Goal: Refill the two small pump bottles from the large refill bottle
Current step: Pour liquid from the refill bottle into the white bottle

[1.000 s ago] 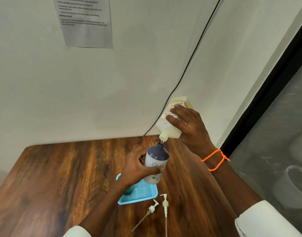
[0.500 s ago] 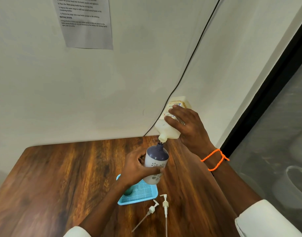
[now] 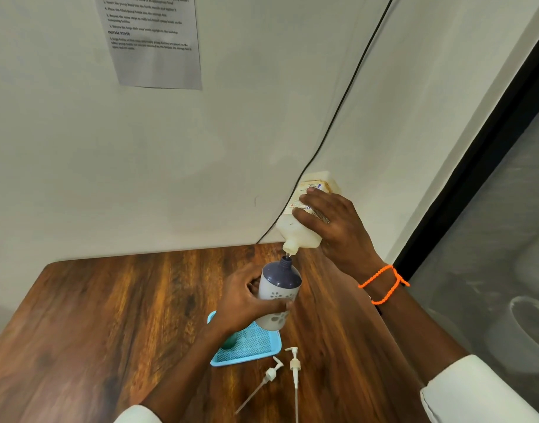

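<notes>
Cream refill bottle [image 3: 305, 221] upended in my right hand [image 3: 338, 230], spout just above the small pump bottle [image 3: 279, 293].
My left hand [image 3: 247, 300] wraps that grey-topped bottle, holding it over the blue tray [image 3: 250, 349] on the wooden table [image 3: 109, 315]; two pump heads [image 3: 294, 366] lie beside the tray.

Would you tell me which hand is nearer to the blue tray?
Left. The left hand grips the small bottle just above the blue tray; the right hand holds the refill bottle higher up, farther away.

Test room: instruction sheet [image 3: 153, 41] taped above wooden table [image 3: 109, 315].
</notes>
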